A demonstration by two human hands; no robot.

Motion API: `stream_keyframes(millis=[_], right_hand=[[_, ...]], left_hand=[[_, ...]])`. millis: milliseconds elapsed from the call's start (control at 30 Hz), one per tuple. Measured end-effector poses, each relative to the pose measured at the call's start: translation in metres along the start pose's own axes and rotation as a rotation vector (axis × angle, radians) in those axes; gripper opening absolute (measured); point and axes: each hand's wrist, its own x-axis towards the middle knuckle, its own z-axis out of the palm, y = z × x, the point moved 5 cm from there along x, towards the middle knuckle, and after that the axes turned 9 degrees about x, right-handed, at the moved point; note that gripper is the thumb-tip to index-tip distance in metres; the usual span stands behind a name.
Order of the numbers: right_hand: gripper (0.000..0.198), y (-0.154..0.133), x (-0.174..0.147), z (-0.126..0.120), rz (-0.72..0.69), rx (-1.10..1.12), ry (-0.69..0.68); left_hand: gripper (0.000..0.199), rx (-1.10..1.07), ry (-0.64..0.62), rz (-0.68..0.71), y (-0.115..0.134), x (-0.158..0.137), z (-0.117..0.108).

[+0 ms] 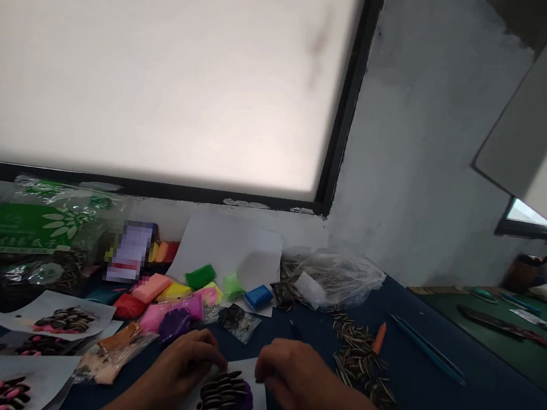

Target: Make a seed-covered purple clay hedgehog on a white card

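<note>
A white sheet lies in front of me, bearing a purple clay shape covered with rows of striped sunflower seeds. Two small orange-brown pieces sit at its lower edge. My left hand rests at the sheet's left, fingers bent together, fingertips by the upper end of the seed rows. Over the sheet's right edge, my right hand is closed, thumb and fingers pinched. Whatever either hand may hold is too small or hidden. A loose pile of sunflower seeds lies right of my right hand.
Colourful clay packets spread behind my left hand, near a phone. Finished seed pictures lie at left. A clear bag of seeds stands at the wall. An orange stick and blue tweezers-like tool lie right.
</note>
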Motion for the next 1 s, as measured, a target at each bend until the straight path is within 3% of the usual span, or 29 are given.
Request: stream_keyframes(millis=[100,567,1000], right_hand=[[0.017,-0.004,-0.002,0.009,-0.028,0.089,-0.032],[0.018,-0.003,0.003,0.028,0.045,0.095,0.013],[0.015,-0.004,0.005,0.035,-0.045,-0.049,0.021]], left_hand=[[0.033,0.002,0.004,0.000,0.000,0.000,0.000],[0.033,0.008,0.020,0.004,0.002,-0.003,-0.001],[0.033,0.027,0.033,0.032,-0.001,-0.001,0.000]])
